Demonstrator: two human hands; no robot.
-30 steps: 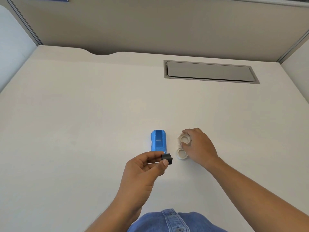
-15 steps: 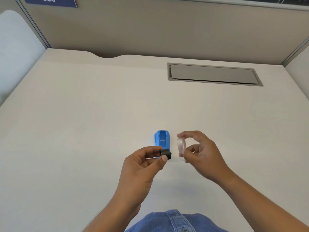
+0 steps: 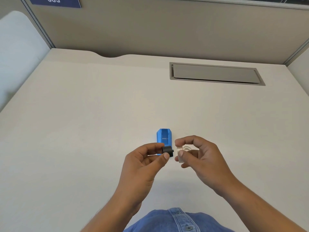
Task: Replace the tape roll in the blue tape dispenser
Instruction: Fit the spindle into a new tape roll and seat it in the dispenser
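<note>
Dispenser (image 3: 164,137), blue and open-topped, lies on the pale desk (image 3: 83,131) just below the middle of the frame, its near end hidden behind the left hand's fingertips. Its inside looks bare, with no roll seated in it. The left hand (image 3: 143,166) pinches a small black spool (image 3: 167,150) between thumb and forefinger, holding it above the desk, in front of the dispenser's near end. The right hand (image 3: 202,161), just right of it, grips a clear tape roll (image 3: 181,154) between thumb and fingers, the roll turned edge-on toward the spool. Spool and roll sit close together with a narrow gap between them. A second roll seems to lie on the desk behind the right fingers, though I cannot tell for sure. A grey hatch (image 3: 215,73) is set into the desk at upper right. Denim (image 3: 175,220) shows at the bottom edge.
</note>
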